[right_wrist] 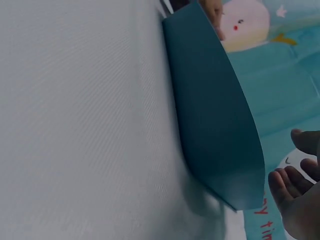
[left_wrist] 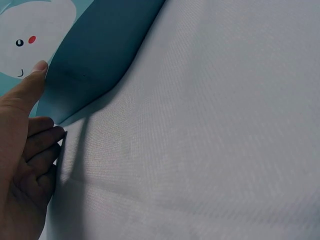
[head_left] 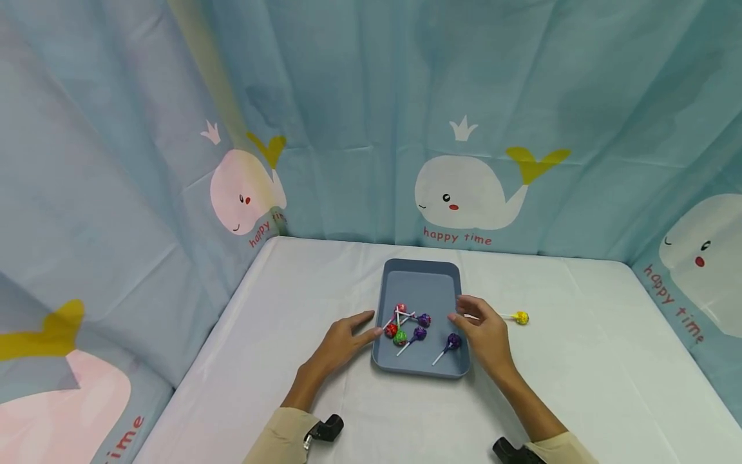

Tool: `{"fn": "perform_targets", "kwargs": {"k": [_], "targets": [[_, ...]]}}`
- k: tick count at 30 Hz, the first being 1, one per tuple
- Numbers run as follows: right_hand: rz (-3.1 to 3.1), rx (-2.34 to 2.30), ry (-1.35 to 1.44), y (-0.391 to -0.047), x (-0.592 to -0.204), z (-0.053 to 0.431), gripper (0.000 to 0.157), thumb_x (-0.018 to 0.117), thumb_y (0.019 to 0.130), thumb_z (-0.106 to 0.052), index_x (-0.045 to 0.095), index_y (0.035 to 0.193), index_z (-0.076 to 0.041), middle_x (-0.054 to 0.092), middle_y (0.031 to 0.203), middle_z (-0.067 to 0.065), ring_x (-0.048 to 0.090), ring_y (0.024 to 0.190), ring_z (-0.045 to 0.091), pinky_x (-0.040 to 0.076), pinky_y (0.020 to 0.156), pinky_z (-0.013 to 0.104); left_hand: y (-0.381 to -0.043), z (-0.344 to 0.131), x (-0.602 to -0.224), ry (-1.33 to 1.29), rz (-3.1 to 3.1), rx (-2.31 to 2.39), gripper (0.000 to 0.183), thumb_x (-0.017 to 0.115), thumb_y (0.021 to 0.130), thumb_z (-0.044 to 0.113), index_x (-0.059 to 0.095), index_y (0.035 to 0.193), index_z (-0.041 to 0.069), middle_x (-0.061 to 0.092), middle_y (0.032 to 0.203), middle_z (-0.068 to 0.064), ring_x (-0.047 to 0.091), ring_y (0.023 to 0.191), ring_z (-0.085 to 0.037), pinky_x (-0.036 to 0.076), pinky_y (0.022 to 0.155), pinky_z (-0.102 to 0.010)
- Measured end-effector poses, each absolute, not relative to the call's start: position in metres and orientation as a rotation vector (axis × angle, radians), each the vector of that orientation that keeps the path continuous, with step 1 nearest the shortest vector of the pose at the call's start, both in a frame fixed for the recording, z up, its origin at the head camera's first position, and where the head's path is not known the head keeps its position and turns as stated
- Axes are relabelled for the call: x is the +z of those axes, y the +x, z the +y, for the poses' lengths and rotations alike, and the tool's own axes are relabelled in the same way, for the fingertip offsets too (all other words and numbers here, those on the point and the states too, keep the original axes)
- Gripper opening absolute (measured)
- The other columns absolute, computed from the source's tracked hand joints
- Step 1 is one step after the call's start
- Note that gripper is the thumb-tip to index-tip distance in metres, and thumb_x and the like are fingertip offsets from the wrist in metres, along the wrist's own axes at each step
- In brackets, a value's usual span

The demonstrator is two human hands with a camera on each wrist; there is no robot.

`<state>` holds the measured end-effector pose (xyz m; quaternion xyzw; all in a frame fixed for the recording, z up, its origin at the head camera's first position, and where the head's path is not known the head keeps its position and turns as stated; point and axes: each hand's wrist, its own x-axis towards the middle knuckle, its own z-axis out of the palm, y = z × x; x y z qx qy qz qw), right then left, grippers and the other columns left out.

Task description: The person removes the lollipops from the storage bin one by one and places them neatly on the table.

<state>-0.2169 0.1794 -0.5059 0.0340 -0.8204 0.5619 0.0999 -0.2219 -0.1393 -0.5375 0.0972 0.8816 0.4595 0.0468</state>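
Note:
A blue-grey tray (head_left: 420, 371) lies between my two hands, with several wrapped lollipops in its near half. A red lollipop (head_left: 391, 330) and a green lollipop (head_left: 400, 338) are clustered by the left wall, sticks crossing. One purple lollipop (head_left: 453, 341) lies apart near the right wall. My left hand (head_left: 341, 345) is at the tray's left side, thumb tip right at the rim and fingers loosely extended. On the opposite side, my right hand (head_left: 485, 332) has relaxed, slightly bent fingers beside the rim, with nothing in its grasp.
A yellow lollipop (head_left: 522, 318) rests on the white tablecloth (head_left: 580, 361), to the right of my right hand, its stick partly hidden behind that hand. Blue curtains (head_left: 348, 116) printed with whales enclose the table at the back and sides.

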Motion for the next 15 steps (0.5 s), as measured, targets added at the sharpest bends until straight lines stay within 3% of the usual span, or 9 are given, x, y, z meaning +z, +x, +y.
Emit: {"fn": "perform_targets", "kwargs": {"k": [15], "targets": [[-2.417, 1.699, 0.148, -0.226, -0.504, 0.156, 0.046, 0.082, 0.096, -0.018, 0.066, 0.137, -0.006, 0.07, 0.137, 0.018, 0.07, 0.125, 0.031, 0.057, 0.095, 0.017, -0.223, -0.141, -0.538, 0.309, 2.692, 1.384, 0.068, 0.074, 0.099, 0.051, 0.059, 0.153, 0.013, 0.056, 0.157, -0.011, 0.046, 0.151, -0.039, 0.037, 0.123, -0.06]]}}
